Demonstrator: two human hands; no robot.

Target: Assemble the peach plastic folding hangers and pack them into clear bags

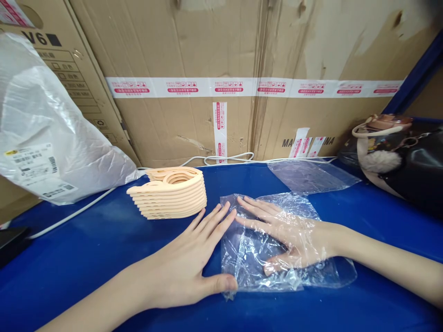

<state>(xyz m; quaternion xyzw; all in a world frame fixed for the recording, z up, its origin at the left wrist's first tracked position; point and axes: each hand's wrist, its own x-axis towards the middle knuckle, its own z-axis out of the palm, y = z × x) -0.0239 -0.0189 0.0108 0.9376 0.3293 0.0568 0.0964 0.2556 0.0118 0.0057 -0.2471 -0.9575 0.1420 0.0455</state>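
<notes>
Along the left of a blue bench (69,244), a dark object (12,242) sits at the left edge, a white mailing bag (51,120) bearing a printed label slumps behind it, and a cardboard box (81,87) marked "V6" rises beyond. Near the back edge, left of the middle, stands a neat stack of cream plastic pieces (169,193), a white cable (228,159) looping behind it. The left hand (188,260) lies palm down just beside the stack, open and gripping nothing, its thumb on the left edge of a clear bag (242,258) on the middle of the bench. The right hand (294,230), flat with fingers spread and closed on nothing, lies with the bag's film over it. A second clear bag (311,177) rests flat near the back edge, before a large taped box (180,50); a bottle (377,138) and a black bag (422,159) crowd the right back corner. The mailing bag and both boxes hide their contents. The dark object is cut off at left, the black bag at right; glare and creases obscure whether film also runs beneath the right palm.
</notes>
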